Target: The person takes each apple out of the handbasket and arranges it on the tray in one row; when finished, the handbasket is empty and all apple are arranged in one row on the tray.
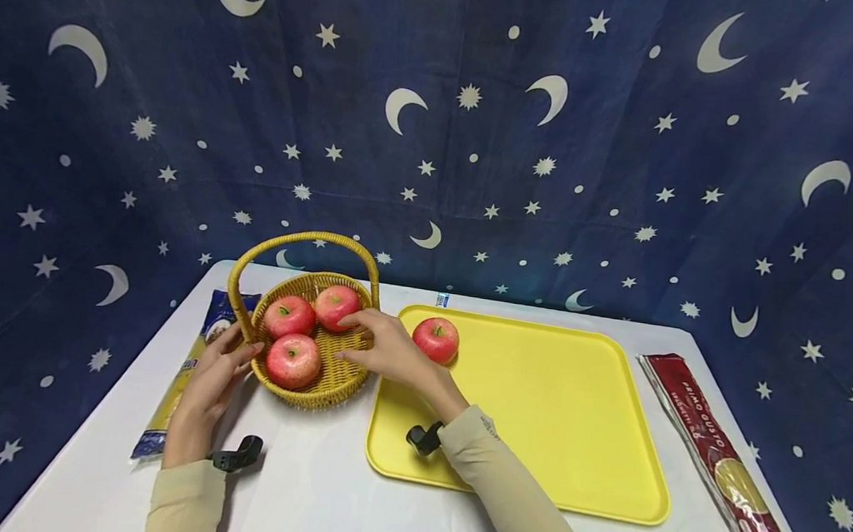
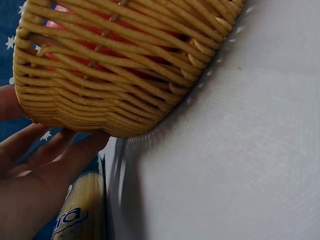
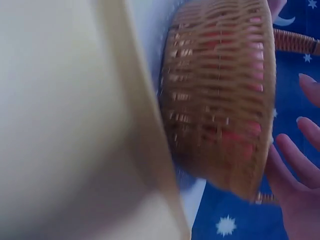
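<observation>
A yellow wicker basket with a tall hoop handle stands at the left of the table, holding a left apple, a back apple and a front apple. My left hand grips the basket's left rim, thumb at the edge and fingers along the outer weave in the left wrist view. My right hand reaches over the right rim, its thumb and fingers spread apart with nothing between them. Another red apple lies in the yellow tray, at its back left corner, beyond the right wrist.
A blue and yellow pasta packet lies left of the basket, partly hidden by the left hand. At the right edge of the table rests a red spaghetti packet. A dark blue curtain with moons and stars surrounds the back and sides.
</observation>
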Tool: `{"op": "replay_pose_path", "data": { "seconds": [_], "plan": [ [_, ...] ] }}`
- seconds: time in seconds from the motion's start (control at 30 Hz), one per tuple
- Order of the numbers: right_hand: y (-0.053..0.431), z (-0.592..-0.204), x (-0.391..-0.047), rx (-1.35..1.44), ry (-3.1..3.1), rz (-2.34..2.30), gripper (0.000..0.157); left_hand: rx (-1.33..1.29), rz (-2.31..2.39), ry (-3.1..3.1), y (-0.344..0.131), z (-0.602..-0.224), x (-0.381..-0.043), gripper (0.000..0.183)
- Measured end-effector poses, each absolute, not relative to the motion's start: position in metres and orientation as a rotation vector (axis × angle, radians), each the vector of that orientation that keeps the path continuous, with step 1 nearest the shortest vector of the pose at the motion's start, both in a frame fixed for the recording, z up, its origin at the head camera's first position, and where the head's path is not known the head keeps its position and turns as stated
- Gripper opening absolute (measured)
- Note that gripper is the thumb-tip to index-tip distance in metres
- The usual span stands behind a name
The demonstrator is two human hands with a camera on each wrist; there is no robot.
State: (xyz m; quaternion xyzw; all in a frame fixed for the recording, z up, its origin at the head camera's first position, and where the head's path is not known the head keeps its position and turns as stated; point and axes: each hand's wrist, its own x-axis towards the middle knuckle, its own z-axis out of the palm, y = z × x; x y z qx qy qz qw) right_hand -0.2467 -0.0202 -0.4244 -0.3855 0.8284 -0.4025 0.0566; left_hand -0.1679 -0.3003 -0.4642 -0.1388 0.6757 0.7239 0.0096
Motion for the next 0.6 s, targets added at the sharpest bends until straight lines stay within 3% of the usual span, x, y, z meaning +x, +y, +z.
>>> {"op": "replay_pose_path", "data": {
  "seconds": [0.4,0.6],
  "plan": [
    [-0.073,-0.433,-0.246,-1.168,2.523,-0.928,0.057,-0.414,2.261,2.075,-0.300,-0.464,-0.167,0.074],
    [-0.088,-0.435,-0.243,-1.118,2.497,-0.866,0.071,-0.379,2.259,2.088,-0.301,-0.462,-0.167,0.073]
  ]
}}
